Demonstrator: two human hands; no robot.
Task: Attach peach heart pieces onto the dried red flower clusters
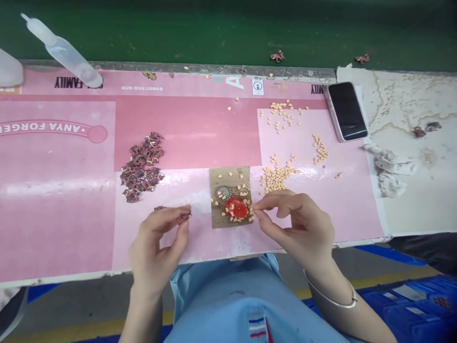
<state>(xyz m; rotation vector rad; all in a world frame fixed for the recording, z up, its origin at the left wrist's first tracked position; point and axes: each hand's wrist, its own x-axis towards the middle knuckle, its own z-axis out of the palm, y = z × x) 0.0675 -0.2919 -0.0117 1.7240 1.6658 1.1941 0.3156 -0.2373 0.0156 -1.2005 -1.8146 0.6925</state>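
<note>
Pink-topped bench [185, 133]. Left hand [153, 247] and right hand [307, 228] flank wooden board [218, 221]. Red dish [243, 210] sits on board. Left grip clamps dark-red piece [184, 216]. Right grip nears yellow bits [243, 194] at board's edge; can't tell whether pinched on one.

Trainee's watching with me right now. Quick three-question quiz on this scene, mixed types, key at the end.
1. What is the left hand pinching?
A) a squeeze bottle
B) a small dark red piece
C) a white paper

2. True or false: the small red dish rests on the brown board.

3. Fill in the blank: in this view, the phone lies to the ____ of the board, screen up.

Key: 1. B; 2. True; 3. right
</note>
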